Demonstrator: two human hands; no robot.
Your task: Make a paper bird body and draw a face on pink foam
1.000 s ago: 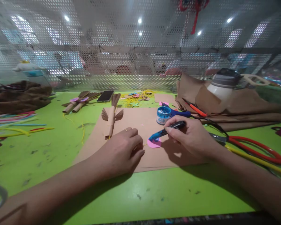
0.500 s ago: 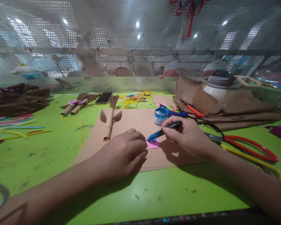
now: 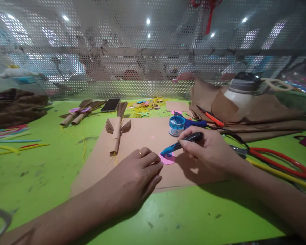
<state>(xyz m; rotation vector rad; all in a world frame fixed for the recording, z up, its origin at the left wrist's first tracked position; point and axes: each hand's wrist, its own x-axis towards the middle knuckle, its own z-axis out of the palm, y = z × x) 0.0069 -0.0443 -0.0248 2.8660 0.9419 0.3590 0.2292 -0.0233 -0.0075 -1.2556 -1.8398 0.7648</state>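
My right hand (image 3: 206, 146) is closed around a black pen (image 3: 191, 139) with a blue front end. The pen slants down to the left, its tip at a small pink paper piece (image 3: 169, 160) that has a blue patch on it. My left hand (image 3: 140, 170) lies palm down with loosely bent fingers, its fingertips at the left edge of the pink piece. Both hands are over a brown paper sheet (image 3: 140, 136). On that sheet, a rolled brown paper figure (image 3: 116, 134) with pleated wings lies left of the pen. An open jar (image 3: 176, 126) with a blue rim stands just behind the pen.
Large scissors (image 3: 280, 160) with red and yellow handles lie at the right, blue-handled scissors (image 3: 196, 123) behind the jar. A phone (image 3: 110, 105), two more paper figures (image 3: 76, 114) and yellow scraps (image 3: 148, 107) lie farther back. A white bottle (image 3: 241, 90) stands among brown paper.
The view has shifted slightly. The pen stays in my right hand with its tip on the pink piece, and my left hand remains beside it.
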